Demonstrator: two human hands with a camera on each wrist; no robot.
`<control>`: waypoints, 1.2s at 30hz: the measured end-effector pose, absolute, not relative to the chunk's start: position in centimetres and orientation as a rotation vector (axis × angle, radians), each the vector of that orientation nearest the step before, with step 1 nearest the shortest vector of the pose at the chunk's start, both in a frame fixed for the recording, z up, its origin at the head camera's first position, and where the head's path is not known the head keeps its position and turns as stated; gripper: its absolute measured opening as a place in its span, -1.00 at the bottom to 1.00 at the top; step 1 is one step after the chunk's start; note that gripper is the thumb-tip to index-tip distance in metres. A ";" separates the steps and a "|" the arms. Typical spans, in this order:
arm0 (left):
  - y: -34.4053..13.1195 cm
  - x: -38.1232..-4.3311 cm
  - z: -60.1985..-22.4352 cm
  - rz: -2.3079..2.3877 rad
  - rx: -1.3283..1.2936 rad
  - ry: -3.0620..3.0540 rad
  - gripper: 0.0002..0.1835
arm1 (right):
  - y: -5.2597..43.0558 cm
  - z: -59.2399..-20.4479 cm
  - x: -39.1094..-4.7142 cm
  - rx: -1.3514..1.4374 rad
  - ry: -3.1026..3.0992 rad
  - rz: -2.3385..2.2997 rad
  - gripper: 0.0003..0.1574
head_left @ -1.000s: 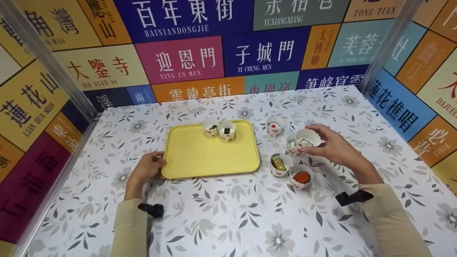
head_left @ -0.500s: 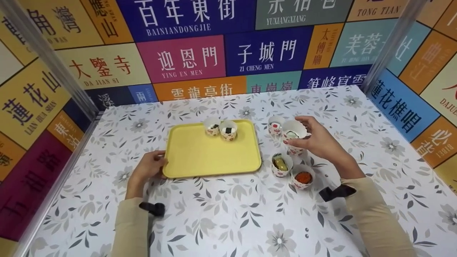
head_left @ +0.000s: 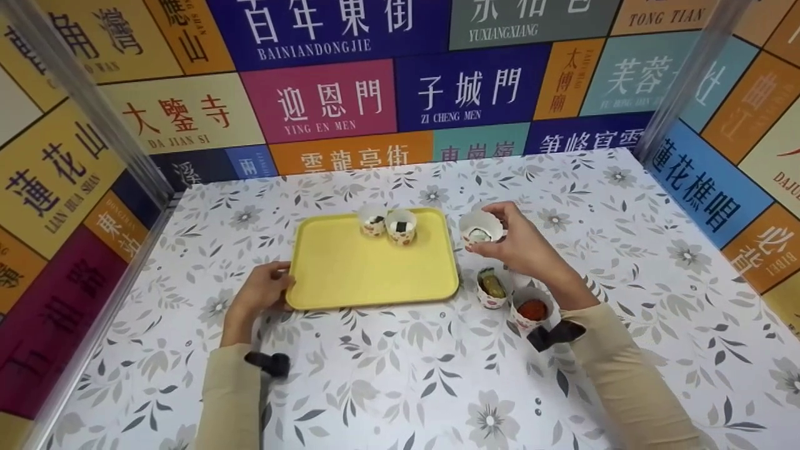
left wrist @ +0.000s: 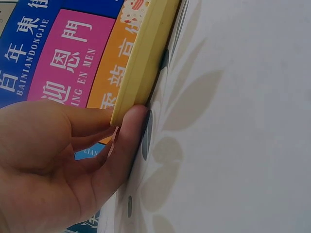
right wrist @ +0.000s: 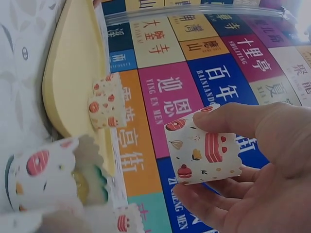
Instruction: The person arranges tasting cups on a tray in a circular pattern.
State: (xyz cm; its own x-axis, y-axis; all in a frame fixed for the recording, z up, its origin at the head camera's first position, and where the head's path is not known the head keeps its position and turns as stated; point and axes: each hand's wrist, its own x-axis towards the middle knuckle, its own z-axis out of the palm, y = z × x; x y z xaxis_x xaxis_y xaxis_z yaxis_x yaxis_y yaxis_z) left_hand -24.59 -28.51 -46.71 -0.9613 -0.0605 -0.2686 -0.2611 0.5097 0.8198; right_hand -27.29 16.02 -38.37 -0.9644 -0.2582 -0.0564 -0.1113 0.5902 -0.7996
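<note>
My left hand (head_left: 258,290) pinches the near-left corner of the yellow tray (head_left: 369,272); in the left wrist view the thumb and fingers lie on either side of its rim (left wrist: 141,68). With my right hand (head_left: 522,240) I grip a printed paper cup (right wrist: 204,148) holding a pale piece of food, just off the tray's right side. At the back of the tray stand two paper cups, one holding a dark-topped piece (head_left: 373,222), the other a white piece with a black band (head_left: 400,229).
Right of the tray stand a paper cup with a yellow-topped piece (head_left: 491,287) and one with an orange-red topping (head_left: 530,311). My right hand and its cup hide other cups behind them. Patterned sign panels (head_left: 319,103) wall in the floral tablecloth (head_left: 400,387).
My right hand has carried its paper cup leftward toward the tray, from over the other cups on the right. The left hand stays at the tray's corner.
</note>
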 end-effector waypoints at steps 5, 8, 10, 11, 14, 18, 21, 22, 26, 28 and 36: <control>-28.5 -24.6 -46.7 1.437 -0.260 2.554 -0.48 | 14.4 -38.4 -27.4 -0.317 2.635 -1.312 -0.02; -28.5 -24.7 -46.7 1.444 -0.256 2.546 -0.48 | 13.4 -38.5 -27.5 -0.312 2.636 -1.288 -0.02; -28.5 -24.7 -46.7 1.446 -0.252 2.545 -0.48 | 12.7 -38.7 -27.5 -0.316 2.646 -1.274 -0.03; -28.5 -24.7 -46.7 1.448 -0.252 2.544 -0.48 | 12.4 -38.8 -27.5 -0.318 2.648 -1.275 -0.03; -28.5 -24.8 -46.8 1.433 -0.233 2.584 -0.49 | 11.5 -38.9 -27.5 -0.319 2.654 -1.276 -0.04; -28.5 -24.8 -46.9 1.380 -0.215 2.646 -0.51 | 10.5 -39.2 -27.7 -0.281 2.646 -1.313 -0.04; -28.5 -24.8 -47.0 1.361 -0.215 2.657 -0.51 | 10.0 -39.8 -27.9 -0.265 2.631 -1.383 -0.05; -28.5 -24.8 -47.0 1.362 -0.219 2.660 -0.51 | 9.8 -40.0 -28.0 -0.257 2.631 -1.406 -0.05; -28.5 -24.8 -46.9 1.367 -0.221 2.661 -0.51 | 9.2 -40.7 -28.4 -0.238 2.656 -1.475 -0.05; -28.5 -24.8 -46.9 1.369 -0.231 2.654 -0.51 | 8.8 -40.9 -28.7 -0.209 2.663 -1.501 -0.05; -28.5 -24.6 -46.6 1.403 -0.253 2.596 -0.49 | 7.3 -41.1 -29.4 -0.111 2.637 -1.546 -0.08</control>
State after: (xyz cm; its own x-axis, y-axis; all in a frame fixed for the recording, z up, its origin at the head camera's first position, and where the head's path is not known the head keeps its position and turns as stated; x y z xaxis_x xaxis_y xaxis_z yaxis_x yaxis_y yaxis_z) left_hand -24.56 -28.45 -46.64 -0.9694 -0.0640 -0.2371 -0.2334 0.5406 0.8083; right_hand -29.37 7.33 -41.12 -0.9939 -0.1044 -0.0350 -0.0204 0.4872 -0.8731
